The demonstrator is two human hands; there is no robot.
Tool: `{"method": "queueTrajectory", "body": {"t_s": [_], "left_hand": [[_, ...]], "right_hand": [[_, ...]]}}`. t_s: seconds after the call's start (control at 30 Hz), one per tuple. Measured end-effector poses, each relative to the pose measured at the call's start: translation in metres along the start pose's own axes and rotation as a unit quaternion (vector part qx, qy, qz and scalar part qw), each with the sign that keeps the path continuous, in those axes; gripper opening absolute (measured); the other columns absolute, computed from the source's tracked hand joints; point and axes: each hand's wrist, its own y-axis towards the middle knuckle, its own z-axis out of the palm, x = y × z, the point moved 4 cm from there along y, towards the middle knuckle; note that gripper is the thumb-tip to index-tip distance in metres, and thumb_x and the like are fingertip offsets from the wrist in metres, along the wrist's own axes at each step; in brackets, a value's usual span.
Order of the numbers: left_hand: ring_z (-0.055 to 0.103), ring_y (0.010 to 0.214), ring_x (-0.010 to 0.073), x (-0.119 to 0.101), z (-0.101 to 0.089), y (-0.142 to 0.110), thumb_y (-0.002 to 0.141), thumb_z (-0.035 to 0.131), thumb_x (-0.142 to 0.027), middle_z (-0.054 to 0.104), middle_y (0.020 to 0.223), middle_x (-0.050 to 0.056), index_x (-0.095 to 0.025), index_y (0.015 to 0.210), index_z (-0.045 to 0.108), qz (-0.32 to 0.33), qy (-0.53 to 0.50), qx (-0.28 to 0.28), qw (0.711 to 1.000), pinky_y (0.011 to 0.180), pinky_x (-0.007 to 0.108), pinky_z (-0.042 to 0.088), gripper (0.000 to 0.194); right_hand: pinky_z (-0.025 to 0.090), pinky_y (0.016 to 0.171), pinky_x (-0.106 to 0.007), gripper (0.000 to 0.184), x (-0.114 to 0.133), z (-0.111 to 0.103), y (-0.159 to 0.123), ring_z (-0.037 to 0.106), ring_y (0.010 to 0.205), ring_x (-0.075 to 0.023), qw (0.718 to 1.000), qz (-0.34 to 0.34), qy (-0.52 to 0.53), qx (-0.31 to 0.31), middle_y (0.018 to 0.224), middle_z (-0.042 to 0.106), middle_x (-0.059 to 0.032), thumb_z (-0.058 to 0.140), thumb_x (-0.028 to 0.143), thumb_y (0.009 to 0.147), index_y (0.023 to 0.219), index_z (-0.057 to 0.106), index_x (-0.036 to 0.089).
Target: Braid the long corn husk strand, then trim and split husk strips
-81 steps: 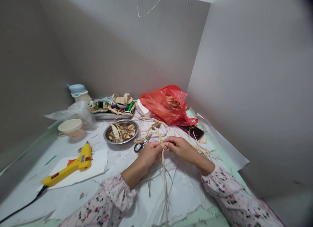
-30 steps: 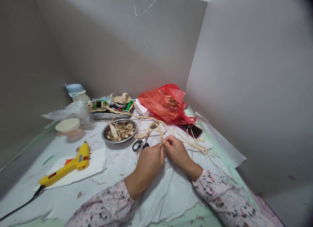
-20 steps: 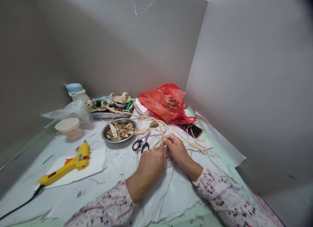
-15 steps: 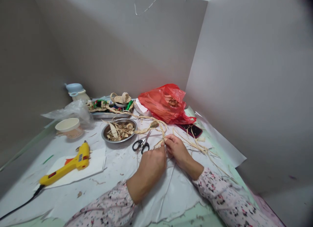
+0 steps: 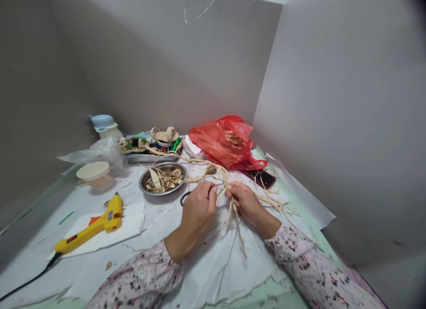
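Note:
A braided straw cord [image 5: 219,168] curves across the table toward me, and its working end lies between my hands. My right hand [image 5: 245,203] pinches the braid where the plaiting stops, thumb and fingers pressed together. Loose straw strands [image 5: 234,213] hang below that pinch over the white covering. Just left of the braid, my left hand [image 5: 199,211] is closed, with a thin straw strand running to its thumb side; its inner fingers are hidden. Scissors [image 5: 183,198] lie mostly behind my left hand, with only part of a black handle visible.
A metal bowl [image 5: 142,185] holds straw scraps. At left, a yellow glue gun [image 5: 91,229] rests on white paper near a paper cup [image 5: 96,178]. Behind stand a tray [image 5: 149,158] and a red plastic bag [image 5: 216,140]. A phone [image 5: 266,179] and more straw [image 5: 279,204] lie right.
My left hand has moved up and left, away from my right hand, and now covers most of the scissors. Loose strands have come into view below my right hand, which still pinches the braid.

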Motion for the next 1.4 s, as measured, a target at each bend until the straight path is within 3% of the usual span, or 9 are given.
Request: {"method": "queueTrajectory", "body": {"t_s": [0.1, 0.23, 0.5, 0.73, 0.83, 1.03, 1.13, 1.27, 1.4], "left_hand": [[0.057, 0.093, 0.0207, 0.008, 0.007, 0.003, 0.092, 0.031, -0.030, 0.065, 0.099, 0.008, -0.018, 0.099, 0.058, -0.014, -0.062, 0.044, 0.997, 0.082, 0.030, 0.039, 0.030], [0.053, 0.068, 0.0182, 0.018, 0.025, 0.003, 0.093, 0.029, -0.037, 0.060, 0.071, 0.003, -0.019, 0.078, 0.057, -0.042, -0.124, 0.147, 0.980, 0.065, 0.028, 0.038, 0.036], [0.051, 0.068, 0.0176, 0.027, 0.026, 0.008, 0.089, 0.035, -0.037, 0.058, 0.068, 0.002, -0.019, 0.069, 0.057, -0.025, -0.115, 0.213, 0.970, 0.066, 0.027, 0.033, 0.035], [0.039, 0.054, 0.0140, 0.033, 0.026, 0.013, 0.080, 0.044, -0.040, 0.044, 0.053, -0.003, -0.019, 0.058, 0.053, -0.091, -0.167, 0.207, 0.960, 0.056, 0.026, 0.027, 0.032], [0.040, 0.054, 0.0143, 0.036, 0.028, 0.013, 0.076, 0.044, -0.038, 0.044, 0.052, -0.003, -0.018, 0.057, 0.054, -0.114, -0.144, 0.196, 0.963, 0.055, 0.026, 0.026, 0.029], [0.037, 0.050, 0.0129, 0.041, 0.035, 0.007, 0.073, 0.045, -0.034, 0.042, 0.048, -0.003, -0.017, 0.056, 0.059, -0.169, -0.170, 0.147, 0.960, 0.052, 0.027, 0.022, 0.028], [0.026, 0.043, 0.0096, 0.044, 0.040, 0.002, 0.072, 0.048, -0.033, 0.033, 0.045, -0.006, -0.017, 0.061, 0.059, -0.237, -0.266, 0.139, 0.924, 0.047, 0.026, 0.015, 0.023], [0.015, 0.039, 0.0058, 0.043, 0.044, -0.003, 0.072, 0.054, -0.034, 0.024, 0.046, -0.010, -0.018, 0.062, 0.049, -0.321, -0.417, 0.135, 0.839, 0.043, 0.024, 0.008, 0.020], [0.014, 0.038, 0.0032, 0.040, 0.047, -0.004, 0.074, 0.060, -0.035, 0.025, 0.048, -0.011, -0.019, 0.064, 0.041, -0.331, -0.538, 0.141, 0.762, 0.041, 0.021, 0.006, 0.026]], "right_hand": [[0.013, 0.038, -0.022, 0.019, -0.002, 0.004, -0.001, 0.023, 0.037, -0.0044, 0.999, -0.006, -0.018, 0.033, 0.057, 0.049, 0.0070, 0.060, 0.035, 0.073, 0.074, 0.052, 0.018], [0.016, 0.038, -0.022, 0.017, -0.006, 0.007, -0.002, 0.027, 0.038, -0.0053, 0.997, -0.022, -0.061, 0.051, 0.055, 0.049, 0.0070, 0.059, 0.034, 0.076, 0.073, 0.052, 0.019], [0.030, 0.043, -0.020, 0.009, -0.009, 0.003, 0.001, 0.041, 0.044, -0.0076, 0.981, -0.062, -0.169, 0.070, 0.064, 0.062, 0.0034, 0.054, 0.026, 0.080, 0.081, 0.058, 0.018], [0.040, 0.057, -0.022, 0.018, 0.011, -0.002, -0.001, 0.054, 0.062, -0.0116, 0.946, -0.109, -0.302, 0.043, 0.075, 0.066, -0.0004, 0.057, 0.028, 0.080, 0.084, 0.069, 0.016], [0.041, 0.059, -0.022, 0.020, 0.016, -0.002, -0.002, 0.055, 0.062, -0.0116, 0.931, -0.105, -0.345, 0.059, 0.072, 0.067, -0.0003, 0.055, 0.027, 0.081, 0.083, 0.071, 0.016], [0.040, 0.057, -0.021, 0.019, 0.023, 0.003, -0.011, 0.058, 0.058, -0.0124, 0.891, -0.089, -0.445, -0.002, 0.067, 0.068, -0.0005, 0.054, 0.025, 0.081, 0.079, 0.072, 0.017], [0.043, 0.064, -0.023, 0.021, 0.029, 0.013, -0.020, 0.062, 0.066, -0.0141, 0.858, -0.123, -0.498, -0.015, 0.072, 0.071, -0.0019, 0.052, 0.020, 0.083, 0.081, 0.072, 0.019], [0.044, 0.075, -0.026, 0.021, 0.026, 0.026, -0.031, 0.065, 0.082, -0.0177, 0.792, -0.165, -0.586, -0.033, 0.088, 0.071, -0.0062, 0.051, 0.020, 0.087, 0.093, 0.071, 0.019], [0.046, 0.072, -0.027, 0.025, 0.016, 0.041, -0.041, 0.065, 0.081, -0.0189, 0.733, -0.180, -0.655, -0.049, 0.093, 0.068, -0.0076, 0.046, 0.018, 0.091, 0.107, 0.065, 0.017]]}}
